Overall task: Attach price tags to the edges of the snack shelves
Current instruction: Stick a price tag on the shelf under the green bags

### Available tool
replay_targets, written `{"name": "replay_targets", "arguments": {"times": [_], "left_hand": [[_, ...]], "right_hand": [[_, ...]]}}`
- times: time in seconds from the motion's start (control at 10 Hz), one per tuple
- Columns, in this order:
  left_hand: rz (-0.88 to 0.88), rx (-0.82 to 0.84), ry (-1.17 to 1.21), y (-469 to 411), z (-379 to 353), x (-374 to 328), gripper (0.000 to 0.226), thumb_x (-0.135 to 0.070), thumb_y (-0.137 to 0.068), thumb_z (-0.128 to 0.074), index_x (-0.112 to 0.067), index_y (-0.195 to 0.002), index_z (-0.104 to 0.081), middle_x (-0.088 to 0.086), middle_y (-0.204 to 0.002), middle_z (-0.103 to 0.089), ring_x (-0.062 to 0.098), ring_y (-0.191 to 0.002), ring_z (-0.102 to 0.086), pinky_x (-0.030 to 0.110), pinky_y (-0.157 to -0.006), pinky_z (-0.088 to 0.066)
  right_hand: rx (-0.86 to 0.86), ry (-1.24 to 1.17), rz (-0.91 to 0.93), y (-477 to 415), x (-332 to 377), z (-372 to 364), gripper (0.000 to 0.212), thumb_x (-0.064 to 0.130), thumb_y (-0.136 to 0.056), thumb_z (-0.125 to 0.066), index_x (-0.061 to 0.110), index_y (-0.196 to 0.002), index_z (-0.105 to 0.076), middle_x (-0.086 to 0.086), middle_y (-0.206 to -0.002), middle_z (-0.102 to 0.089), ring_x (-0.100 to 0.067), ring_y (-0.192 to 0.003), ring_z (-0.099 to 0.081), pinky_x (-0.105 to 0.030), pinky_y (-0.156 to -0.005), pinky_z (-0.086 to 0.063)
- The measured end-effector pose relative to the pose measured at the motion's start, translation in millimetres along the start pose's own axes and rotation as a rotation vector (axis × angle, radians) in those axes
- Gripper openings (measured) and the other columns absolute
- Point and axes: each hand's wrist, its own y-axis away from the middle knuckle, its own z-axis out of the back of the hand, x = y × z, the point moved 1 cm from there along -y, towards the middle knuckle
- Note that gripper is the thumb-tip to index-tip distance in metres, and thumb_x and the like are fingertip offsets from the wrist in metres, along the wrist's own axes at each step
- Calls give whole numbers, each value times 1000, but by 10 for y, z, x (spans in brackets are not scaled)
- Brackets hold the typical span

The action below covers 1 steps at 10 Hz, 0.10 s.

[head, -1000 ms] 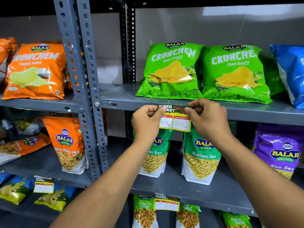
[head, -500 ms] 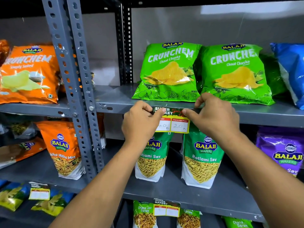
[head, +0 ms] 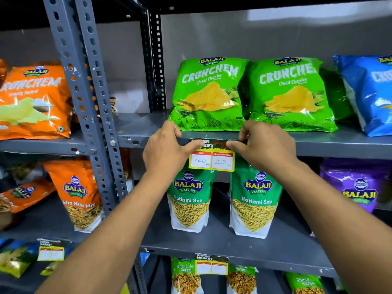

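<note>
Midway through, by the look of it — price tag pressed against the front edge of the upper snack shelf, just below the left green Crunchem Chaat Chaska bag and hanging over the gap between the two Ratlami Sev pouches. Left hand at 9 o'clock of the tag, thumb flattened on its dark top strip, fingers hooked over the shelf lip; right hand at 3 o'clock, mirrored, thumb on the strip and fingers curled over the edge. Both closed narrow, pinching tag to metal. Handwritten 40 and 20 legible in the two white boxes. Judged as a fixing step not yet finished: whether the tag holds by itself cannot be told. Already done: a tag on the next shelf down at 6 o'clock, above the Chana Jor Garam packs, and another on the left rack's low shelf at 7 o'clock. Left to do — no tag visible under the orange Crunchem bag at 9 o'clock, the blue bag or the purple Balaji pouch at 3 o'clock.
</note>
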Motion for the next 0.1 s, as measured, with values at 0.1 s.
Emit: {"name": "replay_targets", "arguments": {"times": [0.1], "left_hand": [[-76,-10,-15,47,40,-16,56,-64,-63,-71,-21,-84,-43,3,-83,-59,32,-86,-57,40,-65,-45]], "right_hand": [[-5,-188,31,169,-83,68,35,59,-67,-70,28,-76,-56,5,-70,-64,-21,-74,-62,-35,-62,-48]]}}
